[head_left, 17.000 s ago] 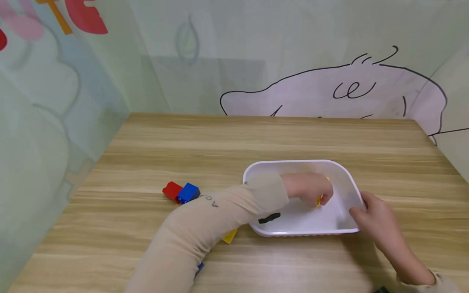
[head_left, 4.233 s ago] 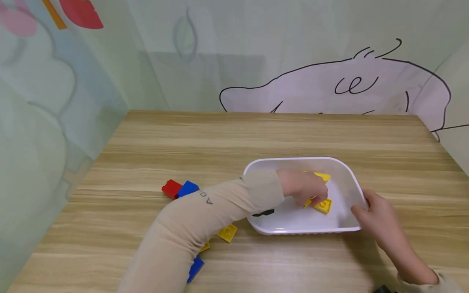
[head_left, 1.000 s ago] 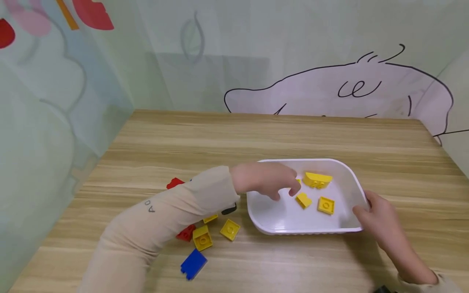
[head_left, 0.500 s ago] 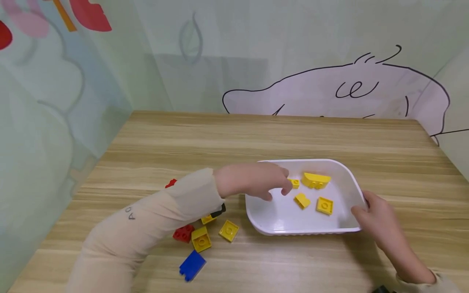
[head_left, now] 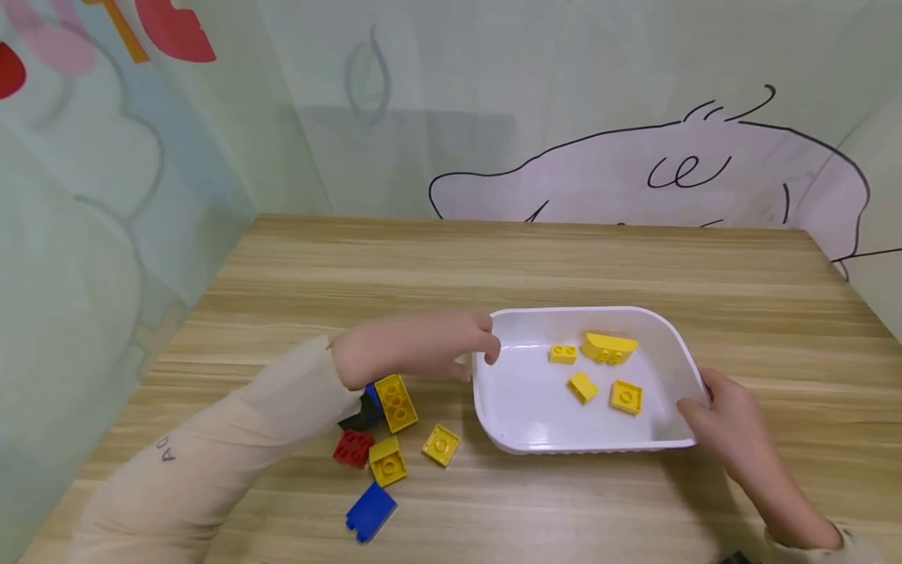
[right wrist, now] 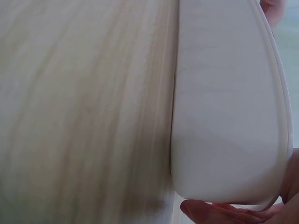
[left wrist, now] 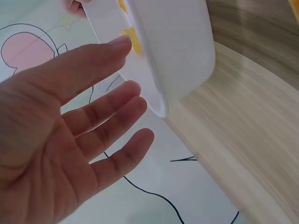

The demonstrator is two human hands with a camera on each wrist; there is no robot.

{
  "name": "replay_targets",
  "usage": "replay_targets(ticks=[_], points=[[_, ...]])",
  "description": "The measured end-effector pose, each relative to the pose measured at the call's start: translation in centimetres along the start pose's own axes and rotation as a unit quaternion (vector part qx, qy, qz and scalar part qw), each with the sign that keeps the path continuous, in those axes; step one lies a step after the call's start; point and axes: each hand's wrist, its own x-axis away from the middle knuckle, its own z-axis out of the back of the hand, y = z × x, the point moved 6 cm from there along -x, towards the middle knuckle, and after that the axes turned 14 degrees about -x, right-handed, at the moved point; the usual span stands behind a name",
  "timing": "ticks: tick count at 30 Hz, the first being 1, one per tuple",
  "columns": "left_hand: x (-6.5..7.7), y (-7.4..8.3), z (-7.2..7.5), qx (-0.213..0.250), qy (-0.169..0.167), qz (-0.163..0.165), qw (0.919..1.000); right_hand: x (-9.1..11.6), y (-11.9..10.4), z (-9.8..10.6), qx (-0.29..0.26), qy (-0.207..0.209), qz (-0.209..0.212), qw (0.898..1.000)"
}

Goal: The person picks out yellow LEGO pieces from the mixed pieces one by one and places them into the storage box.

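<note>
Hand, left [head_left: 419, 345], fingers apart and holding nothing, at 1 end of the white tray [head_left: 521, 403]; right hand [head_left: 729, 415] gripping the opposite end, probably to steady it. Between the 2 hands, 4 yellow bricks [head_left: 583, 388] lie inside; on the left hand's near side, loose mixed bricks [head_left: 387, 460] sit on the table [head_left: 564, 509], presumably within reach.

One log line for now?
left hand: open, empty | right hand: grips tub | tub: four yellow blocks inside | table: more blocks
</note>
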Motion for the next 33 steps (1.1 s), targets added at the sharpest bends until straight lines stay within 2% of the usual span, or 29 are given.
replay_targets(ticks=[5,12,20,25,33], points=[[1.3,-0.7,-0.4,0.018,0.027,0.003,0.9995,0.0,0.1,0.0,-0.001,-0.004,-0.005,1.0],[2.8,-1.5,-1.5,0.035,0.021,0.022,0.9989,0.0,0.1,0.1,0.002,-0.005,-0.003,1.0],[3.8,-1.8,-3.3,0.05,-0.006,0.034,0.9982,0.0,0.1,0.1,0.005,-0.007,-0.005,1.0],[4.4,-1.8,-4.7,0.06,-0.038,0.045,0.9965,0.0,0.1,0.0,0.008,-0.008,-0.006,1.0],[4.8,-1.9,-6.0,0.079,-0.086,0.079,0.9901,0.0,0.1,0.0,0.007,-0.01,-0.013,1.0]])
